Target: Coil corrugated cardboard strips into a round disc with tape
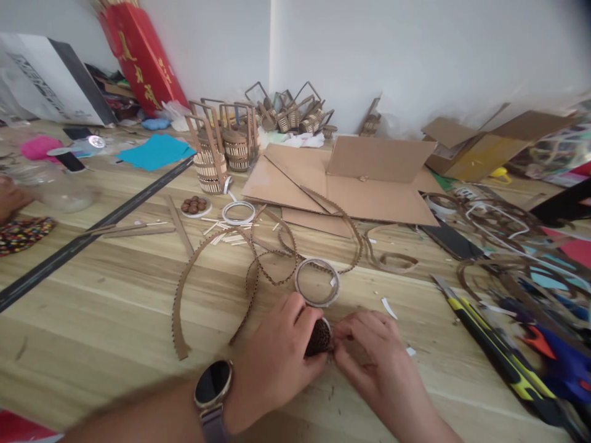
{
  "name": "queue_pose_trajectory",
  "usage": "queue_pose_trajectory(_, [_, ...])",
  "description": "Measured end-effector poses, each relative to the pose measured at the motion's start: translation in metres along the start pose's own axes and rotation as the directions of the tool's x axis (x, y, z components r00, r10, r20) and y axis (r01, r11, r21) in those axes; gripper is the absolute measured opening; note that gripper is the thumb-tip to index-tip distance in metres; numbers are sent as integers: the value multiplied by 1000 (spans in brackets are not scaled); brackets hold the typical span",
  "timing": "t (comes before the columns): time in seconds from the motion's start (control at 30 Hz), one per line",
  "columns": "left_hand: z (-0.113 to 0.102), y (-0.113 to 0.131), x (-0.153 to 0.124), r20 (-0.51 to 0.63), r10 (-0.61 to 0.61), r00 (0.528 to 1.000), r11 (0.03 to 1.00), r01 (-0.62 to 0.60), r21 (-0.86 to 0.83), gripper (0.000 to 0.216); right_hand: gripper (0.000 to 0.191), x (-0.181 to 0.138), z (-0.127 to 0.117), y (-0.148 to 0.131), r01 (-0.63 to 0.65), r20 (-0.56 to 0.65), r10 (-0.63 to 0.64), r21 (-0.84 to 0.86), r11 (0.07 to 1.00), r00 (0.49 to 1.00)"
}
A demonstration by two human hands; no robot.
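Observation:
My left hand (281,351), with a watch on its wrist, is wrapped round a small roll of corrugated cardboard (318,338) whose dark ridged end faces up. At the roll's right edge, my right hand (373,351) has its fingers pinched together; what lies between the fingertips is too small to make out. Just beyond the hands lies a roll of tape (317,282) in a ring. Curled strips of corrugated cardboard (182,307) spread over the wood to the left and behind it.
A yellow-black utility knife (494,344) and blue-handled scissors (563,357) lie at right. Flat cardboard (383,200) sits behind. Small stick buckets (210,169) stand at the back, near a dish of brown balls (194,206). Another person's hand (12,197) shows at far left.

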State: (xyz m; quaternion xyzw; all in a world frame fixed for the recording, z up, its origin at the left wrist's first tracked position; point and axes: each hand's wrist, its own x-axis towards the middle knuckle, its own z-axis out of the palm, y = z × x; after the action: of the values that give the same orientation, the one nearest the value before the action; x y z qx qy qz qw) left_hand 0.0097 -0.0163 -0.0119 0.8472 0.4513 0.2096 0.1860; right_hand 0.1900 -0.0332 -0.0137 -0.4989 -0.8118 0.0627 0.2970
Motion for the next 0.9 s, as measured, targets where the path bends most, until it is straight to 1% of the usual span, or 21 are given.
queue_pose_trajectory(0.1, [-3,1,-1,40,13,999,1000,-13,-2,37,12,1,-2,5,-20,-29,19,-21,1000,999])
queue_pose_trajectory(0.17, [-4,3,-1,43,51,998,999,-51,-9,44,10,1,-5,11,-40,-40,38,-42,998,998])
queue_pose_trajectory(0.27, [-5,5,-3,10,137,990,990,-137,-35,59,9,2,-10,22,-101,-51,97,-71,992,994])
queue_pose_trajectory(0.37, [-6,5,-4,-19,181,983,982,-182,-54,63,9,3,-15,35,-204,-98,194,-95,974,976])
queue_pose_trajectory(0.5, [-6,4,-5,-50,178,983,980,-181,-79,63,13,3,-17,48,-336,-163,318,-105,936,934])
queue_pose_trajectory(0.6, [-7,1,-5,-57,137,989,982,-143,-121,62,14,4,-17,50,-387,-229,355,-117,915,907])
queue_pose_trajectory(0.67, [-7,-1,-4,-39,91,995,983,-96,-159,63,12,4,-17,47,-386,-283,342,-117,915,896])
queue_pose_trajectory(0.7, [-7,-2,-3,-27,69,997,981,-73,-179,64,10,5,-17,46,-368,-290,324,-111,923,900])
queue_pose_trajectory(0.77, [-7,-3,-2,-8,33,999,976,-34,-213,64,8,5,-18,44,-314,-278,276,-99,944,920])
queue_pose_trajectory(0.83, [-7,-3,-1,0,9,1000,971,-9,-240,63,11,4,-17,43,-273,-254,240,-103,956,937])
queue_pose_trajectory(0.9, [-7,-2,-1,1,-4,1000,965,4,-263,61,15,3,-16,43,-260,-239,227,-118,958,944])
